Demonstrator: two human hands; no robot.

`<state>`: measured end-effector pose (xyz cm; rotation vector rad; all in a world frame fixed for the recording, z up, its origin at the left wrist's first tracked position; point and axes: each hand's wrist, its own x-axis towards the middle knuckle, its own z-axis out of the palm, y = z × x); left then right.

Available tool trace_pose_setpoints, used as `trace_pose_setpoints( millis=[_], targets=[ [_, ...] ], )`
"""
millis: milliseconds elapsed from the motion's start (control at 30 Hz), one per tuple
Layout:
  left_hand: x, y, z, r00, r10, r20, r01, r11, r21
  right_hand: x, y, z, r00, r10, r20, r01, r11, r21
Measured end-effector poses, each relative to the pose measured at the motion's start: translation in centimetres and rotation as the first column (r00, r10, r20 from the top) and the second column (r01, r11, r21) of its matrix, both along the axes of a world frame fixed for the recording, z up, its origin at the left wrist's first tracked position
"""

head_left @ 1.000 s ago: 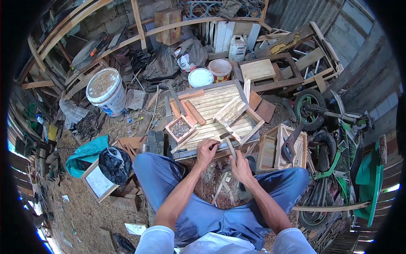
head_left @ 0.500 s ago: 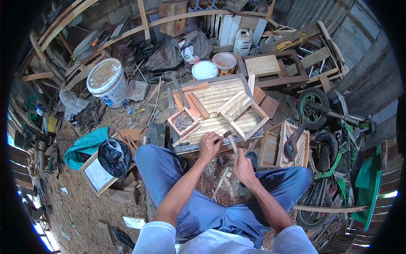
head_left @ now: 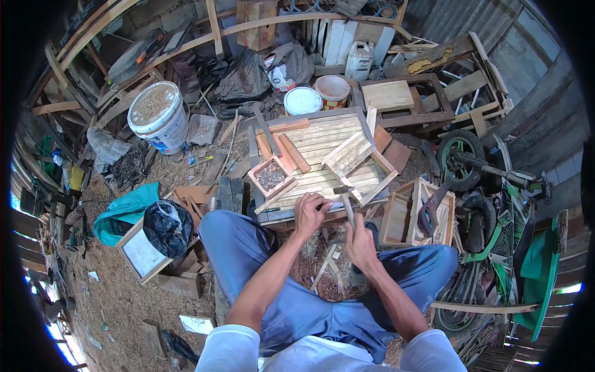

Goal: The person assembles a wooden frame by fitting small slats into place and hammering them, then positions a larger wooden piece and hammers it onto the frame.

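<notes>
Got a plain hammer (head_left: 349, 208) here, dark metal head on a pale wooden handle, held by the handle with the head end pointing away, right by the near edge of a slatted wooden panel (head_left: 317, 137). Can't really tell if touching. Also got pale yellowish strips running side to side on that panel inside a grey border, lying pretty much flat, turned a bit askew.

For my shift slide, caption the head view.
Right hand grips a hammer, left hand beside it, at a slatted wooden panel's near edge.
</notes>
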<state>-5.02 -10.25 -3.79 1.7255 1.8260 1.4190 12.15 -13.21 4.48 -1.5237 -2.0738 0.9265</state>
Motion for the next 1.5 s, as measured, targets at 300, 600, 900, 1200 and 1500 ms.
trace_pose_setpoints(
  millis=[300,600,900,1200,1500],
  targets=[
    [0.1,0.1,0.3,1.0,0.006,0.001,-0.006,0.999,0.052,-0.1,-0.1,1.0,1.0,-0.019,0.001,0.019,1.0,-0.005],
    [-0.2,0.3,0.1,0.999,0.002,-0.032,-0.001,1.0,0.029,0.0,0.0,0.3,0.999,-0.006,0.031,0.006,1.0,0.006],
    [-0.2,0.3,-0.2,1.0,-0.005,-0.029,0.005,1.0,0.002,0.1,0.4,-0.1,0.991,0.034,0.128,-0.022,0.995,-0.094],
    [2.6,2.4,2.7,0.962,-0.139,0.236,0.134,0.99,0.035,2.4,3.3,4.4,0.964,-0.234,-0.126,0.227,0.972,-0.066],
    [5.3,4.0,1.7,0.961,-0.149,0.231,0.133,0.988,0.085,4.9,2.7,1.8,0.954,-0.236,-0.187,0.249,0.967,0.053]
  ],
)
